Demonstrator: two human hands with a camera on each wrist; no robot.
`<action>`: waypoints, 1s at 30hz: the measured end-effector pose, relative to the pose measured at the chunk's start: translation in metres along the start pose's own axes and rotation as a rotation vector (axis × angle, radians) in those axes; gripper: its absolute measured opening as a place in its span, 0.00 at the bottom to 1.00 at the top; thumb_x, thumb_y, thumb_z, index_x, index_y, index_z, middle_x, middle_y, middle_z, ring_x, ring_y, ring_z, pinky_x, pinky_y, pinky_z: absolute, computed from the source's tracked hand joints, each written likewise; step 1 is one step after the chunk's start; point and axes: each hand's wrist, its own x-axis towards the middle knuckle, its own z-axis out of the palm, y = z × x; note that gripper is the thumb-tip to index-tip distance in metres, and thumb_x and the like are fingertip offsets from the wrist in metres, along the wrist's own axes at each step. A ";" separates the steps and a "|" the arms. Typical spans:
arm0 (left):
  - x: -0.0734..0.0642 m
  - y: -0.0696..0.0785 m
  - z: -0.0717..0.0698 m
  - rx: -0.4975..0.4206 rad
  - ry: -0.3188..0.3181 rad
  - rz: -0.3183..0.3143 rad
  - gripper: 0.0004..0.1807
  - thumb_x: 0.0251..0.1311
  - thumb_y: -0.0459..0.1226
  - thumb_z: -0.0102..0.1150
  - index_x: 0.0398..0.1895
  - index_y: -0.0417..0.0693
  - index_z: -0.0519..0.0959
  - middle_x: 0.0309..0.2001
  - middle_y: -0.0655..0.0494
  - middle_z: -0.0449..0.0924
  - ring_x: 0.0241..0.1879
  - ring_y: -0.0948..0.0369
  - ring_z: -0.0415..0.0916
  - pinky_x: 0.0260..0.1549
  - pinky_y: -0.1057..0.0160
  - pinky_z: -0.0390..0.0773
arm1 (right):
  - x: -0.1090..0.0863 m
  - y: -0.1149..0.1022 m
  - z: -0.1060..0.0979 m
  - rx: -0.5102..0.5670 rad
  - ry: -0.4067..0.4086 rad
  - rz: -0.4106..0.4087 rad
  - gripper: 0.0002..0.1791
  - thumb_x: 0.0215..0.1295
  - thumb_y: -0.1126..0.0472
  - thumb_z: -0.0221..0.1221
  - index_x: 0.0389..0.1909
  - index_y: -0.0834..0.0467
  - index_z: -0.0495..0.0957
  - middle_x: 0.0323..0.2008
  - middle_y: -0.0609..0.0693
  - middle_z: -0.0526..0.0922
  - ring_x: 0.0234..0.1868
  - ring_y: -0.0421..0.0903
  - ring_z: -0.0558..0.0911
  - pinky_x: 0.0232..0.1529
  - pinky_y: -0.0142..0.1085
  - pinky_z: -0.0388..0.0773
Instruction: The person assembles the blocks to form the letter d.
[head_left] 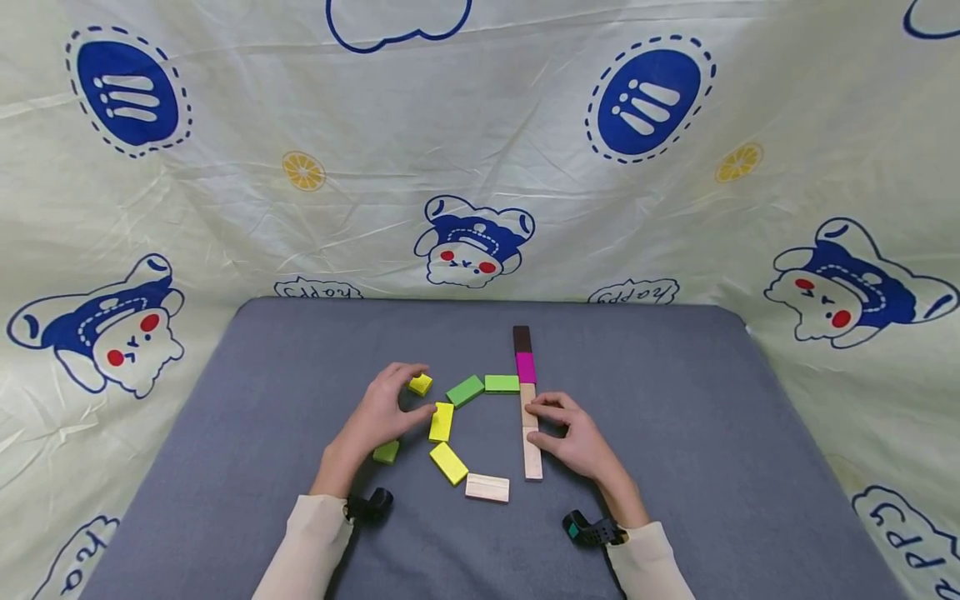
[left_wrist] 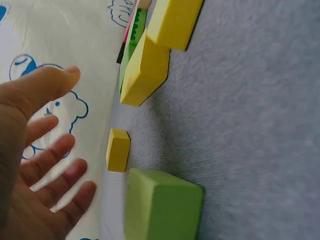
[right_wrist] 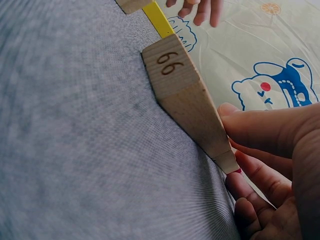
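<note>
Wooden blocks lie on the table in a rounded outline joined to a straight column. My left hand [head_left: 384,408] is spread above the left side, between a small yellow block [head_left: 421,384] and the upper yellow block [head_left: 442,422] of the curve. The left wrist view shows its fingers [left_wrist: 55,157] apart and holding nothing. My right hand [head_left: 573,433] is at the column's right side, thumb and fingertips touching the plain wooden blocks [head_left: 531,454]. Its thumb lies along the side of the block marked 66 [right_wrist: 172,65]. Above them in the column are a magenta block [head_left: 527,367] and a dark brown block [head_left: 522,338].
Two green blocks [head_left: 502,384] form the top of the curve. Below are a tilted yellow block [head_left: 448,463] and a plain wooden block [head_left: 487,488]. A loose green block [head_left: 386,452] lies under the left wrist. A printed sheet [head_left: 480,125] hangs behind the grey table [head_left: 660,375].
</note>
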 end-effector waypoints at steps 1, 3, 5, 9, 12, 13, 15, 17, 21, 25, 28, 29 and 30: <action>0.002 -0.002 0.000 -0.012 -0.001 -0.028 0.35 0.57 0.43 0.75 0.68 0.45 0.75 0.61 0.46 0.76 0.59 0.48 0.76 0.59 0.45 0.78 | 0.000 0.000 0.000 0.000 0.001 0.000 0.22 0.62 0.61 0.72 0.58 0.61 0.84 0.58 0.54 0.79 0.62 0.56 0.76 0.63 0.51 0.73; 0.005 -0.005 0.002 -0.031 0.000 -0.079 0.35 0.58 0.43 0.74 0.69 0.45 0.74 0.60 0.45 0.76 0.57 0.48 0.77 0.58 0.46 0.79 | 0.000 0.000 0.000 -0.003 0.003 -0.001 0.22 0.62 0.61 0.72 0.58 0.61 0.84 0.58 0.55 0.80 0.62 0.57 0.76 0.62 0.51 0.73; 0.007 -0.007 0.004 -0.041 0.002 -0.120 0.35 0.59 0.43 0.73 0.69 0.45 0.73 0.59 0.45 0.77 0.56 0.48 0.77 0.56 0.46 0.79 | 0.000 -0.001 0.000 -0.006 0.003 0.002 0.22 0.62 0.61 0.72 0.57 0.61 0.84 0.58 0.54 0.80 0.62 0.56 0.76 0.62 0.51 0.73; 0.011 -0.010 0.009 -0.038 0.023 -0.162 0.34 0.59 0.42 0.73 0.68 0.42 0.74 0.55 0.44 0.78 0.50 0.50 0.76 0.51 0.47 0.79 | -0.001 -0.001 0.000 -0.011 0.000 0.007 0.22 0.62 0.61 0.72 0.58 0.61 0.84 0.58 0.54 0.79 0.62 0.57 0.76 0.62 0.52 0.73; 0.015 -0.011 0.014 -0.045 0.048 -0.199 0.32 0.59 0.42 0.72 0.66 0.42 0.76 0.52 0.45 0.78 0.46 0.52 0.76 0.48 0.49 0.79 | 0.000 -0.002 0.000 -0.005 -0.002 0.007 0.23 0.62 0.61 0.72 0.58 0.61 0.84 0.58 0.55 0.79 0.62 0.57 0.76 0.62 0.52 0.73; 0.016 -0.012 0.015 -0.046 0.059 -0.212 0.31 0.59 0.42 0.72 0.65 0.42 0.77 0.51 0.45 0.79 0.45 0.52 0.76 0.47 0.50 0.78 | 0.000 -0.002 0.000 -0.002 -0.003 0.007 0.23 0.62 0.61 0.72 0.58 0.61 0.84 0.58 0.55 0.79 0.62 0.57 0.76 0.63 0.53 0.73; 0.018 -0.013 0.017 -0.051 0.079 -0.233 0.30 0.59 0.42 0.72 0.63 0.41 0.78 0.50 0.46 0.79 0.44 0.53 0.75 0.46 0.51 0.78 | 0.000 -0.002 0.000 0.000 -0.003 0.008 0.23 0.62 0.61 0.72 0.58 0.60 0.84 0.59 0.54 0.79 0.62 0.57 0.76 0.63 0.53 0.73; 0.020 -0.013 0.018 -0.054 0.096 -0.249 0.28 0.59 0.41 0.72 0.62 0.41 0.79 0.48 0.46 0.79 0.42 0.54 0.75 0.44 0.53 0.77 | 0.000 -0.002 0.000 0.001 -0.003 0.008 0.23 0.62 0.61 0.72 0.58 0.60 0.84 0.59 0.54 0.79 0.62 0.57 0.76 0.62 0.52 0.73; 0.022 -0.013 0.019 -0.053 0.119 -0.270 0.27 0.58 0.41 0.73 0.59 0.39 0.80 0.43 0.47 0.78 0.39 0.56 0.73 0.41 0.56 0.73 | 0.001 -0.002 0.000 -0.001 0.000 0.000 0.22 0.63 0.61 0.71 0.58 0.61 0.84 0.58 0.54 0.79 0.62 0.57 0.76 0.62 0.51 0.73; 0.024 -0.013 0.021 -0.040 0.128 -0.291 0.26 0.58 0.42 0.74 0.56 0.38 0.80 0.40 0.49 0.76 0.37 0.57 0.72 0.40 0.58 0.72 | 0.001 -0.002 0.000 0.001 0.002 -0.001 0.22 0.62 0.61 0.72 0.58 0.60 0.85 0.58 0.54 0.80 0.62 0.57 0.76 0.63 0.52 0.73; 0.024 -0.013 0.022 -0.032 0.135 -0.302 0.25 0.58 0.42 0.75 0.54 0.37 0.81 0.38 0.49 0.76 0.37 0.56 0.72 0.39 0.59 0.72 | 0.001 -0.002 0.000 0.005 0.002 -0.001 0.22 0.62 0.61 0.72 0.57 0.60 0.85 0.58 0.54 0.80 0.62 0.57 0.76 0.63 0.53 0.72; 0.024 -0.014 0.023 -0.029 0.138 -0.302 0.24 0.58 0.42 0.74 0.53 0.37 0.81 0.38 0.49 0.76 0.37 0.56 0.72 0.38 0.59 0.72 | 0.000 -0.002 0.000 0.006 0.003 -0.003 0.22 0.62 0.61 0.72 0.57 0.61 0.85 0.58 0.54 0.80 0.62 0.57 0.76 0.63 0.53 0.73; 0.024 -0.014 0.023 -0.029 0.142 -0.305 0.24 0.58 0.42 0.75 0.52 0.37 0.82 0.37 0.49 0.76 0.37 0.56 0.72 0.38 0.59 0.72 | 0.000 -0.002 0.000 0.005 0.003 -0.004 0.22 0.62 0.61 0.72 0.57 0.61 0.85 0.58 0.55 0.80 0.62 0.57 0.76 0.63 0.53 0.73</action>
